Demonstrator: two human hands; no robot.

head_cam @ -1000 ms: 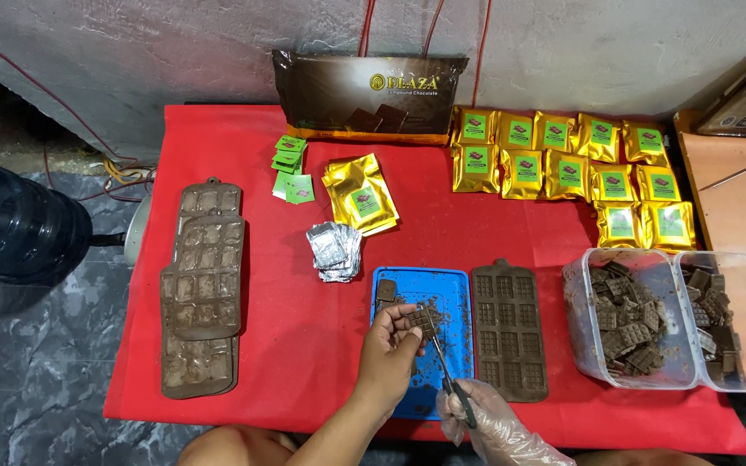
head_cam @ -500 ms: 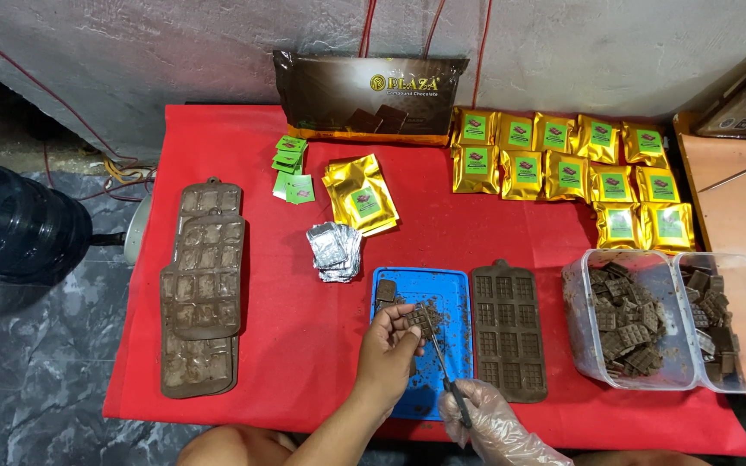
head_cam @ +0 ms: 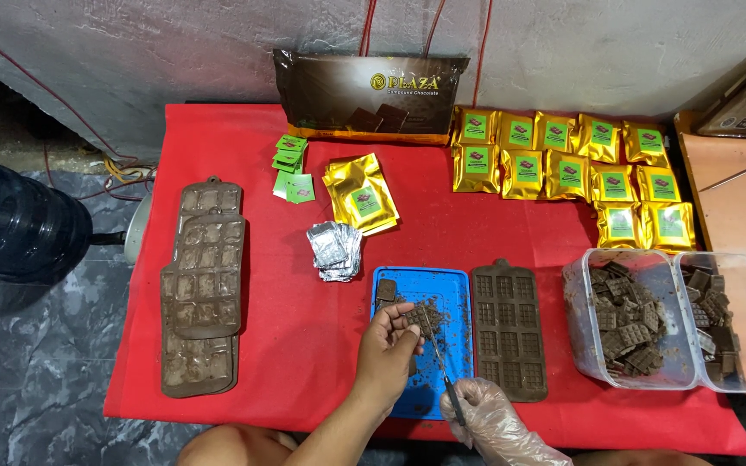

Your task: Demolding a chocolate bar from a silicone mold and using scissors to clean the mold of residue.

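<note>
Little has moved: my left hand [head_cam: 388,345] still pinches the small brown chocolate piece [head_cam: 414,320] over the blue plastic tray [head_cam: 452,289] at the table's near edge. Gloved right hand [head_cam: 487,418] stays closed on the thin metal knife [head_cam: 436,354]. Chocolate looks light, brittle, smeary; I'd grip its edges.

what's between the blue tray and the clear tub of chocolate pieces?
Head view: one brown chocolate mould lies flat on the red cloth between the blue tray and the clear tub; nothing else.
</note>
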